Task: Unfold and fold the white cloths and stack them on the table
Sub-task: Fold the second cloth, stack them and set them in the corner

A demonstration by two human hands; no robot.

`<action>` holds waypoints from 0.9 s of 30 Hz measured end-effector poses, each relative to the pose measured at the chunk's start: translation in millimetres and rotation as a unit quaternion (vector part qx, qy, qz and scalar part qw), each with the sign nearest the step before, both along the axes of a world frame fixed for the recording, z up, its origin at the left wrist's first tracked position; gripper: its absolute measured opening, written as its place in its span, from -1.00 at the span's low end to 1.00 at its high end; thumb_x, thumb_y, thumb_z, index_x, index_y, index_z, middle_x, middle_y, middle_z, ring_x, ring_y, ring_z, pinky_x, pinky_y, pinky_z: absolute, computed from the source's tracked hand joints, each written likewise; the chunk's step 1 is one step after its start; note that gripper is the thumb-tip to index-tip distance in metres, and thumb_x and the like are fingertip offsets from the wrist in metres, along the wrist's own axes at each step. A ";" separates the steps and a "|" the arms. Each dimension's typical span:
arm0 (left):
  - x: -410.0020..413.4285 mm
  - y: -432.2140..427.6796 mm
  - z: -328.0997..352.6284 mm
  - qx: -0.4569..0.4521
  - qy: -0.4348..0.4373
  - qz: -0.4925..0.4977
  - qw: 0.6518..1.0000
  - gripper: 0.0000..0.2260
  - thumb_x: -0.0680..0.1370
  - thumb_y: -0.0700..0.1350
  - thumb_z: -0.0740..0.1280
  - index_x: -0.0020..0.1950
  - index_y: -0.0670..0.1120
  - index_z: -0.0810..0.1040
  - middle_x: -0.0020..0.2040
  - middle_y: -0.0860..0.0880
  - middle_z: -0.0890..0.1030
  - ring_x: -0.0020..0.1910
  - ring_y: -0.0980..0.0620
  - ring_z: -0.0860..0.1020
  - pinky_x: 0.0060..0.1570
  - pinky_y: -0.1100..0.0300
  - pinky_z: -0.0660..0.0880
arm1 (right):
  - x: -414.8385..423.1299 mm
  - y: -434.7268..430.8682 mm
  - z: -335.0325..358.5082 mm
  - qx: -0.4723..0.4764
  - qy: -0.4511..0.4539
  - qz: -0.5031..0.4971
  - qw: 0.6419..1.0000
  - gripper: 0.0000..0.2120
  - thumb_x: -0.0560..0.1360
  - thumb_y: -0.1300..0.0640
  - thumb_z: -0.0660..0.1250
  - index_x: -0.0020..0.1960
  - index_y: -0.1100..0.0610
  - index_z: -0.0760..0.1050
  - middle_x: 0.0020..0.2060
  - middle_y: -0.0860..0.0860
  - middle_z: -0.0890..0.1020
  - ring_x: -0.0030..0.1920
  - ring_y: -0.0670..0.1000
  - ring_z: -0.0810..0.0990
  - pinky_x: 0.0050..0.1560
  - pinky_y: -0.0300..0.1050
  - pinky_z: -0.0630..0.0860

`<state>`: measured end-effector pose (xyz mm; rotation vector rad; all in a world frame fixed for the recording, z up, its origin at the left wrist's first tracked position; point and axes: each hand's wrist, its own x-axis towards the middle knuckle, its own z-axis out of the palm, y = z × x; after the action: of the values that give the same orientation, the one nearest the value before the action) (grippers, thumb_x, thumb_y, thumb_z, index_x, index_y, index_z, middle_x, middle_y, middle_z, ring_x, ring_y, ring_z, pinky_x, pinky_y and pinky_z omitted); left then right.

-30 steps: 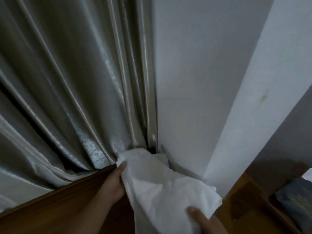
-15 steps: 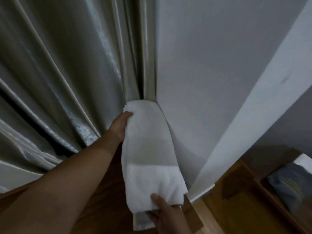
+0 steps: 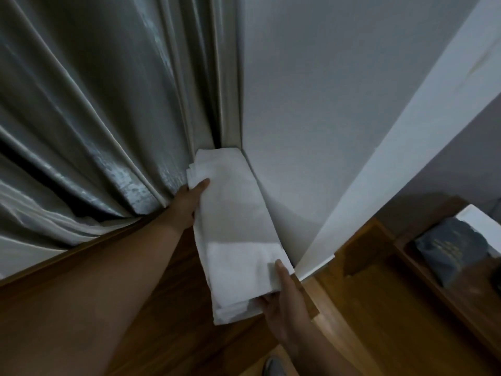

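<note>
A white cloth lies folded into a long narrow strip on the dark wooden table, running from the corner by the curtain toward me. My left hand grips its far left edge, thumb on top. At the near end, my right hand pinches the cloth's corner, fingers under and thumb over it. Several layered edges show at both ends of the cloth.
A grey satin curtain hangs along the table's back left. A white wall meets the table right of the cloth. To the lower right are a wooden floor and a dark blue item on a low shelf.
The cloth went from a crumpled bundle held low to a flat long strip laid along the wall. My left hand reached farther forward and the view tilted down.
</note>
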<state>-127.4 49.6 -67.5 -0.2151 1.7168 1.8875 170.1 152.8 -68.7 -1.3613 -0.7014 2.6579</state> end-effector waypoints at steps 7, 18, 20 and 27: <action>16.8 -3.9 -13.6 -0.010 0.012 0.026 1.000 -0.56 0.51 -0.09 0.48 0.35 -0.14 0.50 0.22 -0.19 0.64 0.12 -0.20 0.65 -0.05 0.00 0.64 | -1.8 12.2 -7.6 0.056 -0.006 0.021 0.998 -0.54 0.49 0.19 0.47 0.35 0.07 0.44 0.18 0.09 0.68 0.19 0.21 0.64 0.18 0.24 0.59; 36.8 -4.5 -16.4 -0.033 0.004 0.000 0.999 -0.58 0.59 -0.09 0.39 0.43 -0.13 0.46 0.27 -0.17 0.60 0.18 -0.19 0.59 0.26 -0.19 0.50 | 19.5 16.1 -9.3 0.093 -0.067 0.113 0.987 -0.43 0.42 0.20 0.54 0.35 0.12 0.39 0.17 0.14 0.63 0.15 0.25 0.63 0.11 0.27 0.62; 35.2 -5.4 -22.2 -0.067 0.022 0.005 0.997 -0.55 0.53 -0.02 0.44 0.39 -0.13 0.50 0.26 -0.18 0.61 0.15 -0.17 0.62 0.26 -0.18 0.52 | 17.4 19.8 -12.6 0.106 -0.084 0.121 0.983 -0.40 0.38 0.16 0.59 0.33 0.12 0.40 0.17 0.14 0.62 0.14 0.24 0.64 0.09 0.26 0.64; 58.1 -5.0 -15.2 -0.159 0.113 0.034 0.980 -0.28 0.45 0.13 0.47 0.53 -0.04 0.30 0.33 0.01 0.50 0.23 -0.05 0.53 0.30 -0.03 0.48 | 15.6 18.9 -17.9 0.232 -0.094 0.159 0.955 -0.44 0.44 -0.12 0.49 0.33 0.07 0.42 0.14 0.04 0.62 0.09 0.14 0.65 -0.17 -0.01 0.69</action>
<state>-69.3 44.6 -82.7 -0.1886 2.1891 1.7289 185.7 171.7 -86.6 -1.4657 -1.5712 2.3486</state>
